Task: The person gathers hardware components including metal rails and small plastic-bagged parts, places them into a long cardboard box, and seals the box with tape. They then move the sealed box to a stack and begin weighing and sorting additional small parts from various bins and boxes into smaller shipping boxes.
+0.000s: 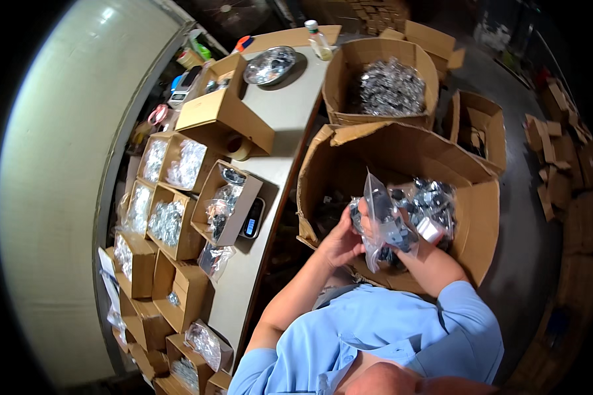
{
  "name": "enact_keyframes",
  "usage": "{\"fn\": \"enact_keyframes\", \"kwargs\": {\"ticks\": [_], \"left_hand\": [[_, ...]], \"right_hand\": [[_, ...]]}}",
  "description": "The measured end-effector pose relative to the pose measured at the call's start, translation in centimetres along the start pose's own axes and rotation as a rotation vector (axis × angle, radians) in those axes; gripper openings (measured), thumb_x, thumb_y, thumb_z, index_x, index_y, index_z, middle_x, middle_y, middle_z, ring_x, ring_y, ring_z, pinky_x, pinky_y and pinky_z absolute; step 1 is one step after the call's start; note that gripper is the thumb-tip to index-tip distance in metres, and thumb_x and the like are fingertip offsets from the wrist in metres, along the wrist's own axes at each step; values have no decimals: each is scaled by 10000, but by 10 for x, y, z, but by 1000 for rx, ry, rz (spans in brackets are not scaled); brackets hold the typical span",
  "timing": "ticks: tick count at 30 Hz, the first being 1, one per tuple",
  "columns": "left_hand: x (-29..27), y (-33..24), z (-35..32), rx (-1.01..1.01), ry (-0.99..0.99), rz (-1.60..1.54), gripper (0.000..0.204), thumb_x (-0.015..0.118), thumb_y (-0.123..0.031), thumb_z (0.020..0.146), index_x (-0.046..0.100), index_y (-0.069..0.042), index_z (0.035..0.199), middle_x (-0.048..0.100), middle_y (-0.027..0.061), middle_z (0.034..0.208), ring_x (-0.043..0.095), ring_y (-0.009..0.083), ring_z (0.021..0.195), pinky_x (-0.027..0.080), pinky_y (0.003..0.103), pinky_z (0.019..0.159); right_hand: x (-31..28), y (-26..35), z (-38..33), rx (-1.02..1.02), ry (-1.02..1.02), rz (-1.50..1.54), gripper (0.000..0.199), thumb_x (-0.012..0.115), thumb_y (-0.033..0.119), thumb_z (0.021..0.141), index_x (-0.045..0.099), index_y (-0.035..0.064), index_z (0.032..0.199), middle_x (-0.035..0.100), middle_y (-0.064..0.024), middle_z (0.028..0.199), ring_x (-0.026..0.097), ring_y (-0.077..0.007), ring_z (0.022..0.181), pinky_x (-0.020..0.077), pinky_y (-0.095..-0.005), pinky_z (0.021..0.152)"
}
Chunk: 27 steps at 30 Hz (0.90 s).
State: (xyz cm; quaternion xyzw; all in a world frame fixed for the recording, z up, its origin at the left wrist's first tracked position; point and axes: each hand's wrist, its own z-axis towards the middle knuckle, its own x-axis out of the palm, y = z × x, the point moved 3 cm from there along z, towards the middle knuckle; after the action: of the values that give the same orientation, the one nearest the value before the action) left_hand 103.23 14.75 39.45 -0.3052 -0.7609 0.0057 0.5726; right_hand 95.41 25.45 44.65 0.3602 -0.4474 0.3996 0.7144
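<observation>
Over a large open cardboard box [471, 240], both my hands are on a clear plastic bag [382, 204] with dark grey parts in its lower right portion. My left hand [341, 242] grips the bag's left side, its fingers curled inward. My right hand [367, 220] meets it there, closed at the bag and partly covered by the clear plastic. Below, several clear bags of dark and silvery parts [435, 197] lie in the large box. A white piece [430, 232] shows beside my right forearm.
Left of me runs a long table [277, 141] with small cardboard boxes [178, 289] of bagged parts, a digital scale [252, 217], a metal bowl [270, 66] and a bottle [318, 41]. Beyond the large box stands another box [339, 76] of shiny parts, with a smaller box [487, 115] nearby.
</observation>
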Motion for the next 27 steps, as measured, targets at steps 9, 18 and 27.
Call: {"fn": "enact_keyframes", "kwargs": {"ticks": [9, 18, 27], "left_hand": [[-32, -127, -71, 715, -426, 23, 522, 594, -418, 855, 484, -55, 1212, 571, 114, 1177, 546, 256, 1098, 437, 428, 951], [-193, -258, -199, 871, -1459, 1316, 578, 669, -226, 798, 423, -5, 1271, 550, 159, 1096, 542, 278, 991, 426, 380, 881], [-103, -203, -150, 920, -1485, 1809, 450, 662, -121, 737, 483, -28, 1139, 354, 194, 1266, 314, 346, 1187, 239, 463, 1000]], "right_hand": [[-37, 25, 44, -182, -368, -106, 472, 598, 293, 872, 455, 15, 1226, 599, -114, 970, 606, -239, 818, 539, -353, 716], [-123, 91, 233, -127, -672, -291, 253, 479, 141, 920, 513, -27, 1106, 627, -129, 999, 626, -225, 879, 523, -365, 792], [-132, 98, 348, -241, -204, -507, 469, 508, 187, 912, 364, 49, 1336, 525, -117, 1255, 542, -277, 1103, 425, -396, 952]]}}
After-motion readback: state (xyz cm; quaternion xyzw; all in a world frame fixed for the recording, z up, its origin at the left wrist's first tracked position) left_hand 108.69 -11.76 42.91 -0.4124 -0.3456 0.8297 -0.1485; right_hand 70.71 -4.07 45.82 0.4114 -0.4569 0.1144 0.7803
